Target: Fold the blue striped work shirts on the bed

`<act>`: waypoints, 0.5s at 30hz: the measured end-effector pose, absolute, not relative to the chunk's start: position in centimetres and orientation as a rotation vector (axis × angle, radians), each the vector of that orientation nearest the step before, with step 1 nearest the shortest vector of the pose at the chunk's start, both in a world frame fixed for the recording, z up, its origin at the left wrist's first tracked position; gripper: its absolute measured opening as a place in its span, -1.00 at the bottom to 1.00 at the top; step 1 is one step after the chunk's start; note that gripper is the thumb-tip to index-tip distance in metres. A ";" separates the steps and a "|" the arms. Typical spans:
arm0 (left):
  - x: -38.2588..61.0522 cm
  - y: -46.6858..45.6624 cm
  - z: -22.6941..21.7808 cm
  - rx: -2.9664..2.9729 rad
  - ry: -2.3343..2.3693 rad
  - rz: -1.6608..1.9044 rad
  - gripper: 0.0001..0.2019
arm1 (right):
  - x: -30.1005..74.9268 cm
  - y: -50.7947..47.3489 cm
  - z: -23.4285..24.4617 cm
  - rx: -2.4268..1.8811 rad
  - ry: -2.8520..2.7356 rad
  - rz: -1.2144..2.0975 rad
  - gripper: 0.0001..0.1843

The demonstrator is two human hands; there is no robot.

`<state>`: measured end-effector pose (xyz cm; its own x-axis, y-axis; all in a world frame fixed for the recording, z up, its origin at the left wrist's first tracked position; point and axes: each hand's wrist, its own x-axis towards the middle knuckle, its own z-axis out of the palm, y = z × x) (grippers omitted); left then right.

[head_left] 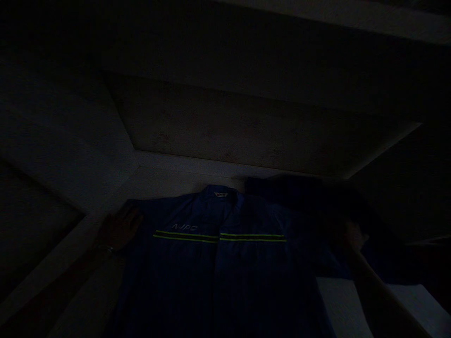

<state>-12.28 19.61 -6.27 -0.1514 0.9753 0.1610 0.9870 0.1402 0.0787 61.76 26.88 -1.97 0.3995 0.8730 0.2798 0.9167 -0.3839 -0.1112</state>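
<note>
A dark blue work jacket point(246, 277) lies spread out with its front facing up and its collar away from me. Two pairs of yellow-green stripes cross its chest, with pale lettering above the left pair. My left hand point(121, 227) rests on the sleeve at the left, fingers stretched out over the cloth. At the other sleeve is my right hand point(352, 237), touching the fabric; its fingers are dim and blurred, so their grip is unclear. The lower part of the jacket runs out of the frame.
Very little light falls on the scene. More dark blue cloth point(373, 220) lies behind and right of the jacket. Under them is a pale surface point(340, 300). A brownish, stained panel point(225, 126) is beyond the collar, and a pale ledge point(197, 163) runs along its near edge.
</note>
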 end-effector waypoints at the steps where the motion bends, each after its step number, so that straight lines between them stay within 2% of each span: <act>1: -12.5 19.5 -5.6 -1.938 -2.305 -0.165 -0.51 | 61.6 26.8 -2.0 -2.448 -1.526 -0.302 -0.44; 4: -10.3 20.4 -3.4 -1.888 -2.181 -0.035 -0.48 | 58.6 27.9 -1.7 -2.321 -1.681 -0.275 -0.41; 7: -4.4 22.7 -2.3 -2.134 -2.113 -0.224 -0.46 | 51.8 30.3 -0.9 -1.890 -2.079 -0.112 -0.52; 9: 0.5 24.4 -2.6 -2.295 -2.169 -0.301 -0.39 | 46.3 31.9 -0.6 -1.719 -2.252 0.012 -0.50; 12: 6.9 26.3 -4.2 -2.367 -2.421 -0.118 -0.30 | 39.2 33.5 -1.1 -1.803 -2.419 0.099 -0.40; 15: 10.0 27.4 -6.1 -2.288 -2.409 -0.128 -0.23 | 35.2 34.3 -2.2 -1.838 -2.572 0.005 -0.48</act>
